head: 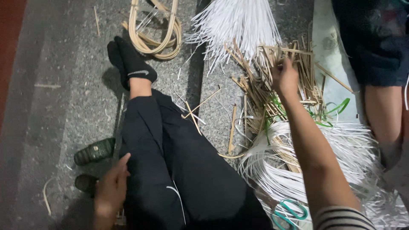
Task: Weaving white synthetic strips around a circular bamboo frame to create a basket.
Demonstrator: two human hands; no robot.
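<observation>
I sit on a grey stone floor with my legs in black trousers point(179, 170) stretched out and black socks point(132, 64) on my feet. My right hand point(284, 76) reaches forward into a pile of short tan cane sticks point(272, 81), fingers closing among them; whether a stick is gripped I cannot tell. My left hand point(111, 187) rests against my left thigh, fingers loose, holding nothing. White thin strips point(272, 170) curve in a bundle under my right forearm.
A coil of tan cane point(155, 32) lies by my feet. Another white strip bundle point(234, 21) fans out at the top. Green-handled scissors point(289, 213) lie bottom right, green strips point(336, 108) among the sticks. Dark shoes point(94, 151) sit left. Another person's leg point(383, 110) is right.
</observation>
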